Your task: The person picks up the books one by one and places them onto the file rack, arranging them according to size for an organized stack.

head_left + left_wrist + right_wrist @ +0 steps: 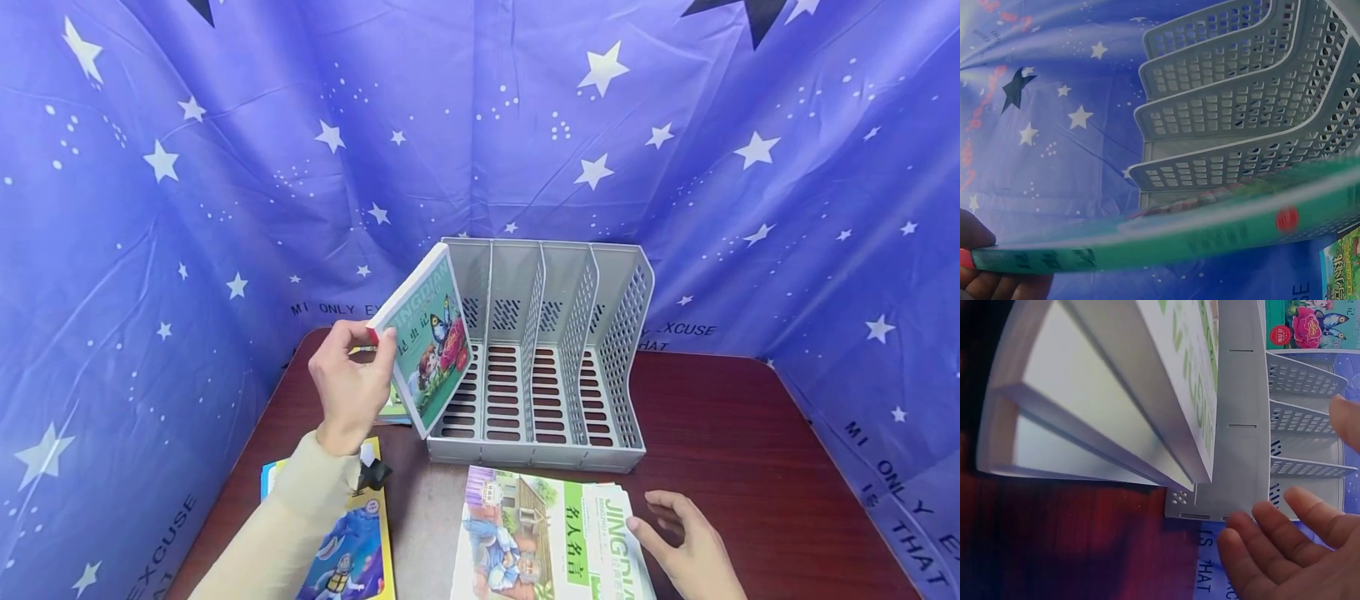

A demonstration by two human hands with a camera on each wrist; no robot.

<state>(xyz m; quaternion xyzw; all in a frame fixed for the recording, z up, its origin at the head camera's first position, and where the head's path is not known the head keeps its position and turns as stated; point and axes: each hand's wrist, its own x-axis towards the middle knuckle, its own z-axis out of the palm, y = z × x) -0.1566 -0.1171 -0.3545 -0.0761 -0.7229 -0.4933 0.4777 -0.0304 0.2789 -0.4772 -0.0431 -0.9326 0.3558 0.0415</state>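
Note:
In the head view the left hand (351,383) pinches a green-covered book (433,346) by its upper left corner, thumb on the cover. The book stands tilted at the leftmost compartment of a grey file rack (536,454); whether its lower edge touches the rack I cannot tell. The left wrist view shows the book's green spine (1166,250) and the fingers (997,284) at its end. Beside a stack of books (555,533), the right hand (690,542) is held with relaxed fingers and holds nothing; the right wrist view shows this hand (1291,550) near the stack's edges (1104,406).
A blue and yellow book (348,542) lies under the left forearm. Another book (393,408) lies behind the held one, left of the rack. The dark red table (750,467) extends to the right, and a blue star-patterned curtain (480,125) hangs behind and on both sides.

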